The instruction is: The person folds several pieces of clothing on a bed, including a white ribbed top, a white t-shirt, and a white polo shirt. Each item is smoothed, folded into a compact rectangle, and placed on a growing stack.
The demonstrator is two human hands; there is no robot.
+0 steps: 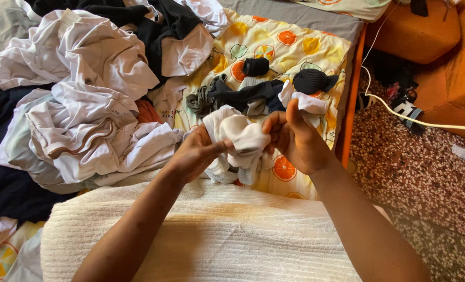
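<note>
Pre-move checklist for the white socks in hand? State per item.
1. Both hands on the bundle: left hand and right hand both grip the white socks. Ok.
2. Bundle lifted off the fruit-print sheet: cannot tell from this angle.
3. Pair matched: both pieces look white, but the folds hide their shape. Cannot tell.
4. Rolled black socks apart from the hands: ok.
5. Loose dark socks just behind the bundle, could get caught up. Not ok.
6. White clothes pile apart from the left hand: ok.
</note>
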